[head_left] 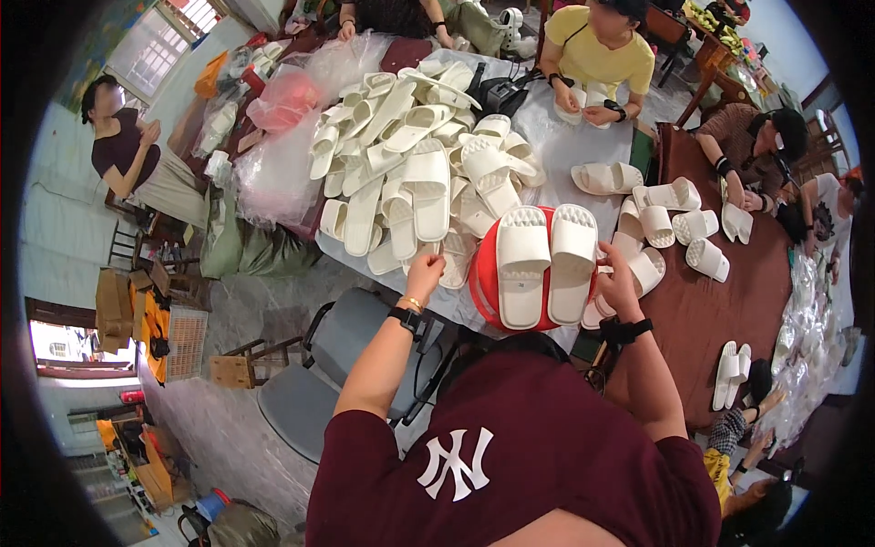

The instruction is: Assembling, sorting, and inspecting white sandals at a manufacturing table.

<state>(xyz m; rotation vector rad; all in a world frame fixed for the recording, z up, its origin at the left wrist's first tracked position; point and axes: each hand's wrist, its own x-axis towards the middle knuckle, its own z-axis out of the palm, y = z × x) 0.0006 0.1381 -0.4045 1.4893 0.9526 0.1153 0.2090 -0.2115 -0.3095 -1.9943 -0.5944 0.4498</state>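
A pair of cream slippers lies side by side on a round red stand, the left slipper (522, 264) and the right slipper (573, 260) both with toes pointing away from me. My right hand (618, 281) is beside the right slipper's outer edge, fingers curved and apart, with nothing visible between them. At the near edge of a large slipper pile (365, 173), my left hand (426, 276) has its fingers closed at the heel end of another cream slipper (429, 196). The fingertips partly cover that contact. The red stand (483, 296) shows around the pair.
Loose slippers (656, 226) lie to the right on a brown-covered table (711, 337). Clear plastic bags (283, 178) sit left of the pile. A grey chair (342, 356) stands near my left arm. Several people work around the tables, one in yellow (606, 55) handling slippers opposite.
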